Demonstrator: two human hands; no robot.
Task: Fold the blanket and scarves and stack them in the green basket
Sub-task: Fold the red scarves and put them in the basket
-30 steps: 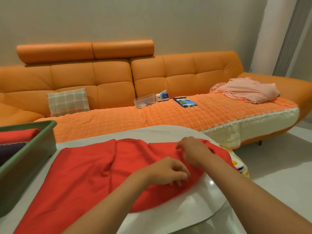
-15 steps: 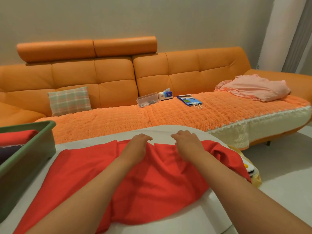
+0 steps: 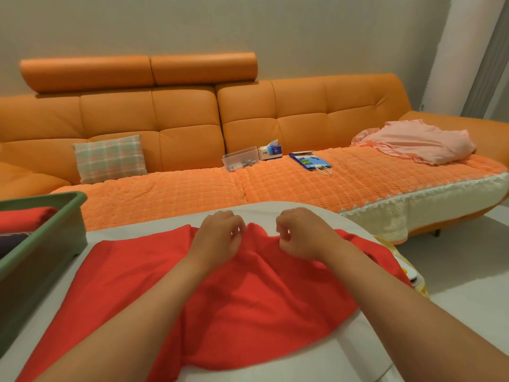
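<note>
L hand [image 3: 217,238] + R hand [image 3: 303,235]: fingers curled, pinching red scarf [image 3: 248,299] far edge | long axis L–R | green basket [image 3: 68,205] at left, L hand nearer

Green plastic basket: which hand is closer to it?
Left. The left hand pinches the red cloth to the right of the green plastic basket; the right hand pinches it farther right.
</note>
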